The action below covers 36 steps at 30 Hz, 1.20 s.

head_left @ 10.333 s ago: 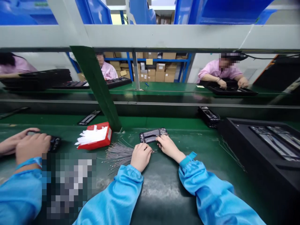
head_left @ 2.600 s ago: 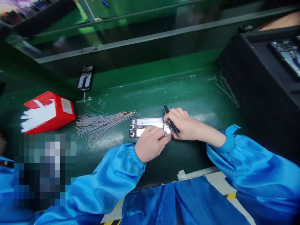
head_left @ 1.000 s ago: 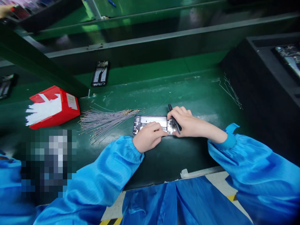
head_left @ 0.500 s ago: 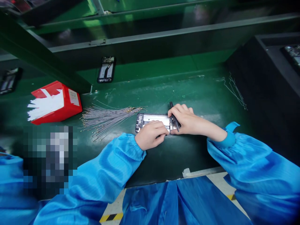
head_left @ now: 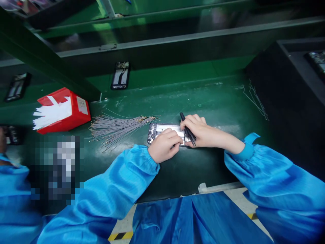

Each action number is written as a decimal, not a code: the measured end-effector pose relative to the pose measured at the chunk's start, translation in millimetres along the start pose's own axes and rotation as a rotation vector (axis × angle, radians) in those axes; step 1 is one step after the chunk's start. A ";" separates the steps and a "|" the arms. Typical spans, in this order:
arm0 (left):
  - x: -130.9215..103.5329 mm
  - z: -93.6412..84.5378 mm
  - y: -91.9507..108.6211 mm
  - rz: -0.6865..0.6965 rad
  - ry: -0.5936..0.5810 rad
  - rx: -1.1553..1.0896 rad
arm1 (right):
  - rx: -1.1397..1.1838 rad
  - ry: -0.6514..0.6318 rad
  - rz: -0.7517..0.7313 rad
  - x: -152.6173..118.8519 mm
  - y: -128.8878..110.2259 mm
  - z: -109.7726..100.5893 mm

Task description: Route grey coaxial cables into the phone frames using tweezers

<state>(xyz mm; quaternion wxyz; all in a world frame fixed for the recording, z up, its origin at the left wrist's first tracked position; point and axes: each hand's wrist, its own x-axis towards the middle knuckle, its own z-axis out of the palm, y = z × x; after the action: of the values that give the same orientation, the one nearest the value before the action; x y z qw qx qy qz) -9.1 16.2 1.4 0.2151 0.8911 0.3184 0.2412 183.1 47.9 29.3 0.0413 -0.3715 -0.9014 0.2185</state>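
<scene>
The phone (head_left: pixel 166 127) lies flat on the bench (head_left: pixel 215 98), its insides facing up, straight in front of the person and partly covered by both hands. The left hand (head_left: pixel 166 145) rests over its near long edge, fingers curled and touching it; whether they pinch anything cannot be told. The right hand (head_left: pixel 203 132) grips a slim black tool (head_left: pixel 190 133), held at a slant over the phone's right end, the lower end pointing toward the person. What the tip touches is too small to tell.

Just beside the phone's left end lies a fanned bundle of wires (head_left: pixel 119 128). Farther left, a red bin (head_left: pixel 73 118) on its side holds white strips (head_left: pixel 54 112). Another phone (head_left: pixel 120 76) lies toward the back of the bench, beyond the bundle. On the right, a few loose wires (head_left: pixel 254 98) lie near a black box (head_left: pixel 279 81).
</scene>
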 end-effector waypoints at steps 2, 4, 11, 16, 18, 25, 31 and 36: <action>0.2 1.3 0.6 -0.028 0.010 0.021 | 0.011 0.008 0.007 -0.7 0.8 -0.2; 0.2 2.0 0.8 -0.044 0.008 0.035 | 0.013 -0.007 0.005 0.4 0.7 -0.8; 0.3 1.3 1.7 -0.040 0.020 0.038 | 0.001 -0.048 -0.010 5.3 3.7 -2.6; 1.3 1.4 2.2 -0.055 0.001 0.047 | -0.055 -0.059 -0.019 5.6 3.3 -3.0; 1.7 1.4 2.6 -0.060 -0.005 0.056 | -0.101 -0.065 -0.023 7.0 0.8 -3.6; 1.9 1.3 1.7 -0.047 -0.030 0.061 | -0.180 -0.115 0.032 11.1 -10.8 -6.7; 0.5 -1.1 -0.8 0.015 -0.069 -0.002 | -0.090 -0.094 0.055 8.8 -10.0 -5.2; 0.3 -0.8 -1.1 0.024 -0.070 -0.009 | -0.111 -0.077 0.112 8.9 -10.2 -2.9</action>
<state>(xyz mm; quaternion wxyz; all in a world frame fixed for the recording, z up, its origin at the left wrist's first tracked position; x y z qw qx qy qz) -9.8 17.4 1.5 0.2270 0.9019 0.2987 0.2138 170.8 48.6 35.5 -0.0264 -0.4143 -0.8908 0.1846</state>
